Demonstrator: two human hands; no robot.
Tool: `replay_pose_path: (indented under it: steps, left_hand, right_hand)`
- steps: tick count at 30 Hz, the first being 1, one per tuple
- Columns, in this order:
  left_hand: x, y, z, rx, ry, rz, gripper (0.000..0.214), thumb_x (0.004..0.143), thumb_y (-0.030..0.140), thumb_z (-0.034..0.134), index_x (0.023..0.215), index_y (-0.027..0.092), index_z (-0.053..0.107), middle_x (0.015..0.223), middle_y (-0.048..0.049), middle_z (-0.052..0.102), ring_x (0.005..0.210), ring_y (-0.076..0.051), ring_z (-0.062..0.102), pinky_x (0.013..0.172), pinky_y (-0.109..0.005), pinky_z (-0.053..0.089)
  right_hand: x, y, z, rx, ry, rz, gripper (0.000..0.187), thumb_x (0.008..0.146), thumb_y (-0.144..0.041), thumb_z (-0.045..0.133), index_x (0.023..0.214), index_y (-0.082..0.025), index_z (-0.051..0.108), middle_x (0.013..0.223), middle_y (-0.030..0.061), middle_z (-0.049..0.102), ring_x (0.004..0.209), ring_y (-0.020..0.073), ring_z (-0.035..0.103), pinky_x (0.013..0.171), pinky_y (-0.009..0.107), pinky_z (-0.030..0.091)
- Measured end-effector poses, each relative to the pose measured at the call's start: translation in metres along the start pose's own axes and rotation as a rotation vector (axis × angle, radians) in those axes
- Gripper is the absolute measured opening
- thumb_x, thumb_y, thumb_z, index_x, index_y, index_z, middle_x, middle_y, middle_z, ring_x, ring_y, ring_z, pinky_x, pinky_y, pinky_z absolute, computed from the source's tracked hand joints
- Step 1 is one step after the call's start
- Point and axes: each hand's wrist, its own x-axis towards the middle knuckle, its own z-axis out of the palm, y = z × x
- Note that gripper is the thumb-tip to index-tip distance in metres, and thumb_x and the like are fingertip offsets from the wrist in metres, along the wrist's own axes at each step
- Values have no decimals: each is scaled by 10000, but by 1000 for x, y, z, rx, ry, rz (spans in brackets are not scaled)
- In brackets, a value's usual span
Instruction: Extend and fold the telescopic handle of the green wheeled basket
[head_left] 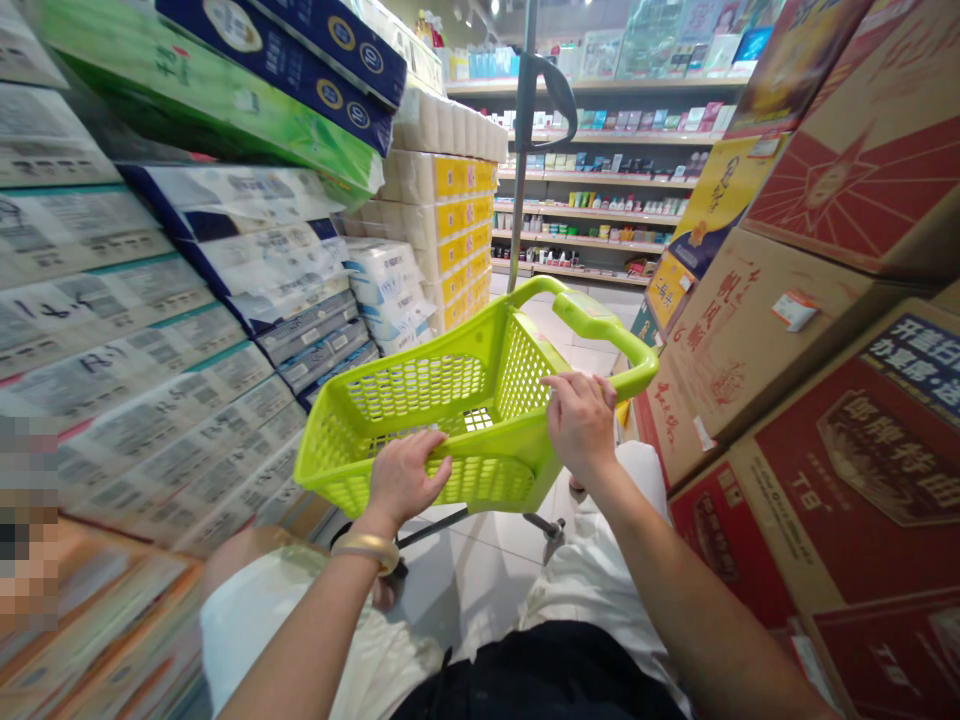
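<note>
A lime-green plastic shopping cart [442, 380] stands sideways in front of me, its mesh basket holding nothing that I can see. My left hand [409, 475] is closed over the basket's near rim, thumb on the outside, a gold bangle on that wrist. Farther right, my right hand [583, 420] grips the same rim near the corner where the handle [592, 315] rises. Below the basket, dark metal legs and a caster wheel [553, 535] show on the tiled floor.
Stacked packs of tissue paper [277, 260] line the left side. Cardboard cartons [757, 340] rise close on the right. A grey metal pole [523, 170] with a hooked dark handle stands behind the cart. Shelves [600, 180] of small packaged goods fill the back.
</note>
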Motion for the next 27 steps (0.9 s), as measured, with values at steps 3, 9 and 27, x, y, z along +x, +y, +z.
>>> replay_pose_path:
  steps: [3,9,27]
  left_hand:
    - [1,0,0,0,1,2,302,864,419,456,1015,228,634,1012,-37,732,894,-231,664,766,-353,471]
    - [3,1,0,24,25,-7,285,858,420,462,994,237,633,981,-36,734,868,-226,658,747,-347,458]
    - [2,-5,-2,33,30,4,287,849,406,462,997,225,628,959,-54,724,863,-232,646,739,-357,440]
  right_hand:
    - [10,21,-11,-55,82,60,267,874,-112,481,1022,-218,677,1006,58,677,970,226,574,1033,397,269]
    - [2,4,-5,-24,58,54,278,858,-102,483,1018,-215,681,1008,67,669,977,239,551,1008,397,298]
    - [1,4,-9,-27,69,33,274,876,-110,473,1018,-217,681,1003,64,661,957,235,546,963,374,326]
